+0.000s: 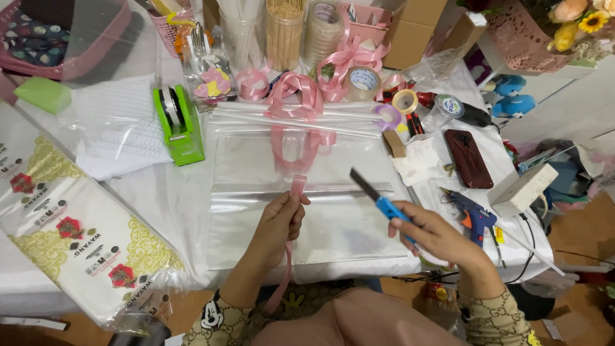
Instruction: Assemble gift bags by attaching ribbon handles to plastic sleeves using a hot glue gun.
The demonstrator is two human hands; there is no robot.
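— So, what are the fingers [296, 200] of the left hand [280, 221] doing?

— Curled shut, pinching a narrow strip of pink satin ribbon [298, 184]. A short end stands up above the fingertips; the rest hangs down past the wrist and over the edge of the surface [160, 198].

— And the right hand [430, 236]?

— Its fingers are wrapped tight around the blue handle of a utility knife with a dark blade [375, 195]. The blade points up and to the left, near the ribbon's raised end but apart from it.

— What lies under both hands?

— A stack of clear plastic sheets [307, 192] spread flat on the white-covered surface. At its far edge lie long white sticks [295, 118], and a looped pink ribbon bow [296, 96] rests across them.

— Further out?

— Left of the sheets stands a green tape dispenser [179, 122], and beyond it a large plastic pack printed in gold and red [70, 224]. Right of the knife hand lies a blue and orange glue gun [471, 214], with a white power strip [525, 187] beside it and a dark red phone [469, 157] farther back.
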